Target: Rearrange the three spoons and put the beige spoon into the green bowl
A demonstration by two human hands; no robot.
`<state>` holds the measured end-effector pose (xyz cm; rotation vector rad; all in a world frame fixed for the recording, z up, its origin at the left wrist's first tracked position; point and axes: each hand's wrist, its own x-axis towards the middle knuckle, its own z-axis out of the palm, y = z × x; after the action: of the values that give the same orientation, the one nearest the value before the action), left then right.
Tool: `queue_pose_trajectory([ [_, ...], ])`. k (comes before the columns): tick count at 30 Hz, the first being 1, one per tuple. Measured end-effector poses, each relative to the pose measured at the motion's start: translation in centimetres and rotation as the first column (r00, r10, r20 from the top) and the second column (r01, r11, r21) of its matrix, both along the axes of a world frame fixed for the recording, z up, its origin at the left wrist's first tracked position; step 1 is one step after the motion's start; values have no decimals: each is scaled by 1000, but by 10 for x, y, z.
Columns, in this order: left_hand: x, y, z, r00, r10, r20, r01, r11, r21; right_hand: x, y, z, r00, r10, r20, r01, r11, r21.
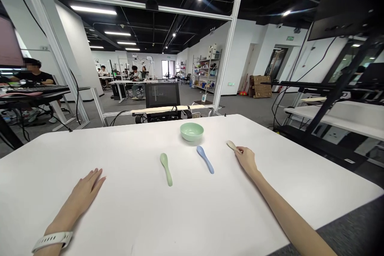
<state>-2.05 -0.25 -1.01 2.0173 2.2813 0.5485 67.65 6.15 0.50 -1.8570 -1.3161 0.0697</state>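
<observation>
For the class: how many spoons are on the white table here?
3. A pale green spoon lies front-left of the mint green bowl, a blue spoon just in front of it, and a cream spoon in the right hand. The bowl could hide another.

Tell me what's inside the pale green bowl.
Only the pale inner wall of the pale green bowl shows, with nothing visible against it. The near rim hides the bottom, so anything lying there cannot be seen from this view.

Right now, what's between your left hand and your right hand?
In the head view, a pale green spoon and a blue spoon lie on the white table between the left hand and the right hand, which holds a cream spoon.
</observation>
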Motion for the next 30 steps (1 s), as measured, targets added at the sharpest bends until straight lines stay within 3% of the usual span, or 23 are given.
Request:
queue_pose_trajectory([
  [14, -3, 0, -3, 1000, -12, 29, 12, 1000, 8, 4, 0, -6, 998, -36, 59, 39, 998, -48],
  [17, -4, 0, -2, 998, -17, 57, 14, 999, 44, 0, -2, 0, 985, -94, 145, 94, 996, 4],
  [19, 2, -1, 4, 995, -34, 97, 24, 995, 98, -12, -6, 8, 980, -79, 184, 67, 995, 70],
  [21, 19, -3, 16, 984, -60, 169, 32, 986, 161, -32, -12, 15, 984, 37, 172, -52, 995, 86],
  [23, 49, -7, 34, 957, -92, 275, 32, 976, 215, -62, -19, 20, 974, 194, 114, -197, 980, 22],
  [27, 134, -14, 74, 839, -201, 506, 92, 968, 233, -124, -33, 24, 936, 351, 9, -343, 921, -186],
  [30, 194, -15, 88, 769, -269, 581, 183, 962, 203, -153, -41, 28, 912, 411, -2, -402, 891, -213],
])
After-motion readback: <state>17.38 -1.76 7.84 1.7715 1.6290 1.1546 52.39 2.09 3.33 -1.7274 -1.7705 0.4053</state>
